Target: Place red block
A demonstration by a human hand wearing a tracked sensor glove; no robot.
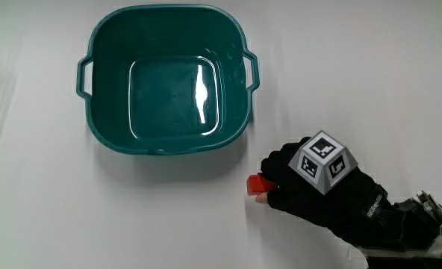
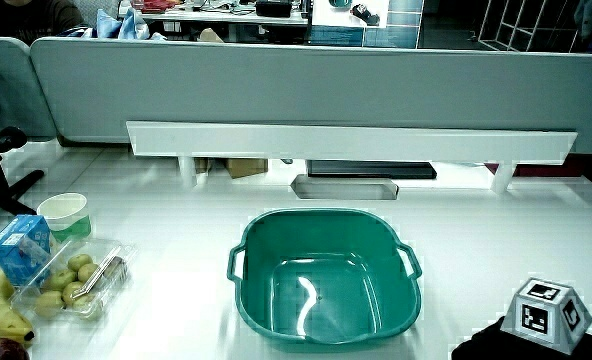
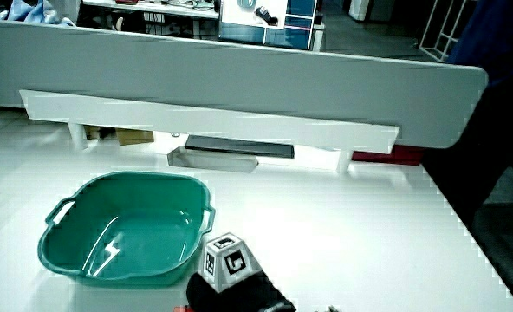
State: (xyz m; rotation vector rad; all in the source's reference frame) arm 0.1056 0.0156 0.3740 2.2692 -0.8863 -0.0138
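Gripping the red block at the fingertips, the hand sits on the table nearest the person, fingers curled around the block, which touches or nearly touches the tabletop, can't tell which. Block lies between hand and teal basin, just beside the basin's near rim but clearly outside it. Basin is empty, handles on two sides, glare on its floor.

Farther out in a side view: a clear tray of kiwis, a banana, a blue carton and a paper cup, all well apart from the hand. Farthest is the low partition, with a white shelf in front of it.

Risks, as judgement: only a small part of the block is pinched, so it could slip or roll out on lift. If the basin is the target, a low carry could clip the rim and drop the block outside. Target isn't stated, so placement spot is uncertain.

Hidden: most of the block sits under the fingers in the main view. In both side views the block can't be made out, only the glove and cube at the edge. Forearm is cut off.
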